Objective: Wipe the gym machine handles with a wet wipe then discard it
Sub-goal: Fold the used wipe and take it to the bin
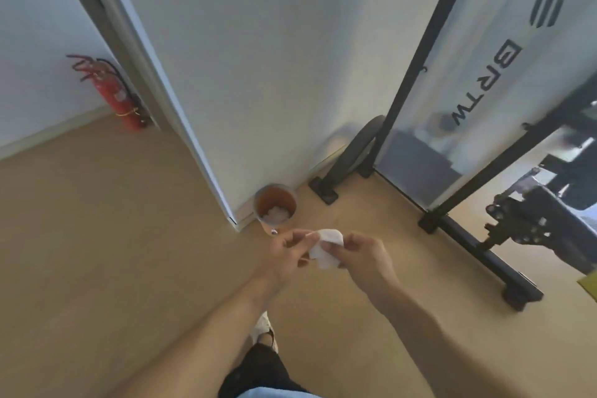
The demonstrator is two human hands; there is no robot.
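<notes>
A crumpled white wet wipe (324, 247) is held between both hands in front of me, above the floor. My left hand (287, 255) pinches its left edge with the fingertips. My right hand (361, 257) grips its right side. Just beyond the hands, a small round bin (275, 203) with an orange inside stands on the floor at the wall's corner; white crumpled wipes lie in it. The black gym machine (523, 216) with its frame and white panel stands to the right; I cannot make out its handles.
A white wall corner (206, 126) juts toward me left of the bin. A red fire extinguisher (113, 94) stands by the far left wall. The machine's black base bar (478, 255) runs along the wooden floor at right. My shoe (263, 329) is below the hands.
</notes>
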